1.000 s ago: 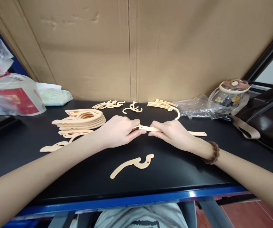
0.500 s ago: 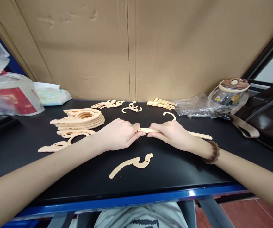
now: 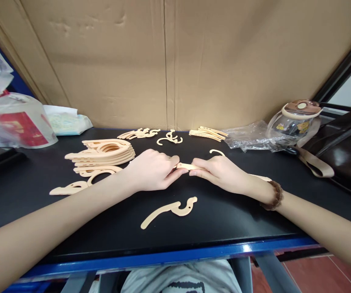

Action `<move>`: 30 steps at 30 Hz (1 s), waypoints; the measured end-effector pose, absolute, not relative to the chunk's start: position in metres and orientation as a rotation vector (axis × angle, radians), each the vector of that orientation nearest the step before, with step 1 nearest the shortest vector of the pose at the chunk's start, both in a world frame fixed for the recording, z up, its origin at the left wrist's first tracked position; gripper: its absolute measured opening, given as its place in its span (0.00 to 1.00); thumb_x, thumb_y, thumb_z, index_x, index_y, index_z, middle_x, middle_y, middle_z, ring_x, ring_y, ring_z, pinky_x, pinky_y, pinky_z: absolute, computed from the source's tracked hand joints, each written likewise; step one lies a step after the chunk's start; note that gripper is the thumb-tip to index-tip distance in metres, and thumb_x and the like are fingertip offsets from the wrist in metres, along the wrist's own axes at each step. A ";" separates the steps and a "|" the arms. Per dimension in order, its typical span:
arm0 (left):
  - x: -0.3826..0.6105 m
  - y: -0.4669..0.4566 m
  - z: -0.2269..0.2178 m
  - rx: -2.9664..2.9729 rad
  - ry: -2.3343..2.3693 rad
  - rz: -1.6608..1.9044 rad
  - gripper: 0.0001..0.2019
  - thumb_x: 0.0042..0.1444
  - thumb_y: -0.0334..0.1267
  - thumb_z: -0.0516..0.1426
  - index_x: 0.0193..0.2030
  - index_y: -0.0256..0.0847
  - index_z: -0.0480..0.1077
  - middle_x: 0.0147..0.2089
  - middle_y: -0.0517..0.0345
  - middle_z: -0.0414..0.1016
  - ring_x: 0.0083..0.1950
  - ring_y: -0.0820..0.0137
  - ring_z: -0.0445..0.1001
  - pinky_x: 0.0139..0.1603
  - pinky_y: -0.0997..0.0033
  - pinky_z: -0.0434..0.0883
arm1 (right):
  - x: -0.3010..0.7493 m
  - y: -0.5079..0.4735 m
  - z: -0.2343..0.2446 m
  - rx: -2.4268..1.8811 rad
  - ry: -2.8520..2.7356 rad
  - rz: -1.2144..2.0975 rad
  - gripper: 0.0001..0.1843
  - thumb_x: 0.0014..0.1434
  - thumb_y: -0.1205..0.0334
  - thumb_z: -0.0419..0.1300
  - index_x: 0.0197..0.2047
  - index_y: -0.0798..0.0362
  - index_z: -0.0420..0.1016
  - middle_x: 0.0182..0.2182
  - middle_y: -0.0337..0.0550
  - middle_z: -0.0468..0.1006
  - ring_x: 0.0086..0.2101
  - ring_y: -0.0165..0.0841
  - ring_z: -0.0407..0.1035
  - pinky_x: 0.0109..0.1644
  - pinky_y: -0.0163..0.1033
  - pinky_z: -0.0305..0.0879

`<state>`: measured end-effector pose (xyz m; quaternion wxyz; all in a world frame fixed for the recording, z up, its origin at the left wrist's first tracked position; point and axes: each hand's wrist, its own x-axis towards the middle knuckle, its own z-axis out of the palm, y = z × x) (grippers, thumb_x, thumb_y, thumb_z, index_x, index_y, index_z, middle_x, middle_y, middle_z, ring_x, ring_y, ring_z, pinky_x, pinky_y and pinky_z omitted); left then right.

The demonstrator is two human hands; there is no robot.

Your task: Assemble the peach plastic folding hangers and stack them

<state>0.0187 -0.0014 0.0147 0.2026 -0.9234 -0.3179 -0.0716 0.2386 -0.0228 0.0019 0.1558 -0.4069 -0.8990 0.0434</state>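
Note:
My left hand point(image 3: 157, 171) and my right hand point(image 3: 219, 171) meet above the black table, thumbs and fingers pinched on a cream plastic hanger piece point(image 3: 187, 166). Only its short middle shows; both ends disappear inside my fists. A curved hook point(image 3: 216, 151) pokes out behind my right hand, and a flat arm point(image 3: 262, 178) shows beyond that wrist. Whether these join the held piece, I cannot tell. Below my hands lies a hanger part made of an arm joined to a curved piece point(image 3: 169, 211). Beside my left forearm is a stack of folded hangers point(image 3: 105, 152).
Along the back lie small hanger parts point(image 3: 140, 133), hooks point(image 3: 171, 137) and a pile of straight arms point(image 3: 208, 133). Crumpled clear plastic point(image 3: 251, 136), a clear bottle point(image 3: 295, 122) and a dark bag point(image 3: 343, 150) are at right. A plastic bag point(image 3: 16, 122) and tissue pack point(image 3: 67, 122) stand left.
My hands stay nearly in place, still gripping the piece. Less of the hook and arm behind my right hand shows now. A little more of the held piece is visible between my fingers.

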 end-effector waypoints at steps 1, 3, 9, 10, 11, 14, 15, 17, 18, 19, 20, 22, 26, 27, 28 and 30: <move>0.019 -0.002 0.015 -2.576 -0.886 -0.201 0.22 0.65 0.47 0.42 0.30 0.37 0.67 0.22 0.54 0.73 0.22 0.66 0.71 0.21 0.71 0.49 | 0.239 -0.023 0.002 -1.163 -2.576 0.135 0.18 0.68 0.49 0.45 0.32 0.51 0.63 0.19 0.31 0.60 0.20 0.26 0.56 0.27 0.33 0.46; 0.018 -0.002 0.015 -2.572 -0.887 -0.201 0.22 0.65 0.48 0.42 0.29 0.37 0.67 0.22 0.54 0.73 0.22 0.66 0.71 0.21 0.71 0.48 | 0.238 -0.023 0.003 -1.155 -2.581 0.148 0.18 0.68 0.49 0.46 0.32 0.51 0.62 0.20 0.31 0.59 0.21 0.26 0.56 0.28 0.33 0.47; 0.018 -0.002 0.014 -2.559 -0.883 -0.226 0.22 0.65 0.48 0.42 0.28 0.37 0.67 0.21 0.54 0.72 0.22 0.68 0.70 0.21 0.72 0.48 | 0.240 -0.022 0.004 -1.101 -2.603 0.182 0.18 0.69 0.49 0.44 0.32 0.50 0.60 0.20 0.30 0.58 0.21 0.26 0.54 0.31 0.33 0.49; 0.019 -0.003 0.014 -2.558 -0.883 -0.237 0.22 0.65 0.48 0.42 0.28 0.37 0.67 0.21 0.55 0.72 0.22 0.68 0.70 0.21 0.72 0.48 | 0.240 -0.021 0.004 -1.096 -2.604 0.177 0.18 0.68 0.48 0.44 0.32 0.50 0.60 0.20 0.30 0.58 0.21 0.26 0.54 0.32 0.33 0.50; 0.019 -0.003 0.014 -2.558 -0.879 -0.250 0.22 0.65 0.48 0.42 0.28 0.37 0.66 0.21 0.55 0.71 0.22 0.69 0.70 0.21 0.72 0.47 | 0.241 -0.021 0.003 -1.094 -2.604 0.173 0.19 0.68 0.48 0.43 0.32 0.50 0.60 0.20 0.30 0.58 0.21 0.26 0.54 0.32 0.33 0.51; 0.019 -0.003 0.014 -2.579 -0.838 -0.285 0.20 0.64 0.47 0.44 0.27 0.38 0.65 0.22 0.57 0.71 0.23 0.68 0.70 0.22 0.71 0.47 | 0.242 -0.019 0.002 -1.098 -2.618 0.211 0.19 0.68 0.47 0.44 0.32 0.51 0.61 0.20 0.31 0.59 0.21 0.26 0.55 0.30 0.33 0.50; 0.019 -0.003 0.015 -2.585 -0.829 -0.292 0.19 0.64 0.47 0.45 0.28 0.38 0.65 0.22 0.57 0.71 0.23 0.68 0.70 0.22 0.71 0.47 | 0.243 -0.018 0.002 -1.101 -2.625 0.228 0.19 0.68 0.47 0.44 0.32 0.51 0.61 0.20 0.31 0.59 0.21 0.26 0.56 0.29 0.33 0.49; 0.019 -0.001 0.018 -2.595 -0.837 -0.305 0.18 0.64 0.48 0.46 0.29 0.39 0.65 0.22 0.58 0.71 0.24 0.68 0.70 0.23 0.71 0.47 | 0.243 -0.017 0.002 -1.118 -2.634 0.228 0.20 0.68 0.47 0.44 0.31 0.51 0.61 0.20 0.31 0.60 0.21 0.26 0.56 0.29 0.33 0.49; 0.018 0.000 0.020 -2.603 -0.861 -0.315 0.17 0.63 0.48 0.47 0.30 0.39 0.65 0.22 0.59 0.70 0.24 0.69 0.69 0.23 0.71 0.48 | 0.243 -0.017 0.002 -1.132 -2.630 0.203 0.20 0.68 0.47 0.44 0.31 0.51 0.61 0.20 0.31 0.61 0.21 0.26 0.56 0.29 0.33 0.49; 0.016 0.003 0.022 -2.616 -0.897 -0.327 0.17 0.63 0.49 0.47 0.32 0.39 0.65 0.22 0.60 0.69 0.24 0.69 0.69 0.23 0.71 0.49 | 0.243 -0.016 0.003 -1.149 -2.619 0.167 0.20 0.68 0.46 0.44 0.31 0.51 0.61 0.20 0.32 0.61 0.22 0.27 0.57 0.29 0.33 0.50; 0.014 0.007 0.024 -2.640 -0.938 -0.337 0.16 0.63 0.49 0.48 0.33 0.40 0.65 0.22 0.61 0.69 0.24 0.70 0.68 0.24 0.72 0.50 | 0.244 -0.015 0.004 -1.167 -2.601 0.128 0.20 0.67 0.46 0.45 0.30 0.51 0.62 0.21 0.32 0.62 0.23 0.28 0.58 0.30 0.34 0.50; 0.009 0.016 0.027 -2.696 -1.013 -0.369 0.14 0.62 0.49 0.49 0.37 0.41 0.65 0.24 0.62 0.69 0.26 0.70 0.68 0.25 0.72 0.54 | 0.247 -0.011 0.005 -1.187 -2.567 0.051 0.20 0.67 0.47 0.47 0.30 0.51 0.63 0.23 0.35 0.66 0.27 0.30 0.61 0.32 0.34 0.52; 0.000 0.033 0.028 -2.790 -0.991 -0.475 0.09 0.62 0.43 0.51 0.38 0.42 0.67 0.35 0.57 0.71 0.40 0.66 0.69 0.38 0.68 0.64 | 0.260 0.002 0.006 -1.160 -2.552 -0.044 0.11 0.65 0.55 0.54 0.34 0.52 0.69 0.30 0.39 0.73 0.34 0.34 0.65 0.39 0.37 0.56; -0.001 0.035 0.027 -2.808 -0.967 -0.503 0.07 0.62 0.40 0.51 0.39 0.42 0.68 0.37 0.56 0.71 0.43 0.64 0.69 0.42 0.67 0.64 | 0.264 0.005 0.006 -1.157 -2.549 -0.063 0.09 0.64 0.57 0.55 0.35 0.52 0.70 0.31 0.40 0.74 0.35 0.34 0.66 0.40 0.37 0.57; -0.002 0.036 0.025 -2.830 -0.936 -0.518 0.06 0.61 0.38 0.51 0.40 0.42 0.68 0.38 0.56 0.71 0.45 0.64 0.68 0.45 0.66 0.65 | 0.267 0.008 0.006 -1.159 -2.546 -0.083 0.07 0.63 0.59 0.56 0.35 0.52 0.71 0.32 0.40 0.74 0.36 0.35 0.66 0.40 0.38 0.57; -0.001 0.035 0.022 -2.870 -0.847 -0.543 0.07 0.60 0.32 0.49 0.40 0.41 0.68 0.41 0.55 0.71 0.49 0.64 0.66 0.50 0.63 0.64 | 0.271 0.012 0.007 -1.181 -2.534 -0.136 0.05 0.61 0.60 0.58 0.36 0.52 0.71 0.33 0.40 0.75 0.38 0.36 0.67 0.43 0.39 0.58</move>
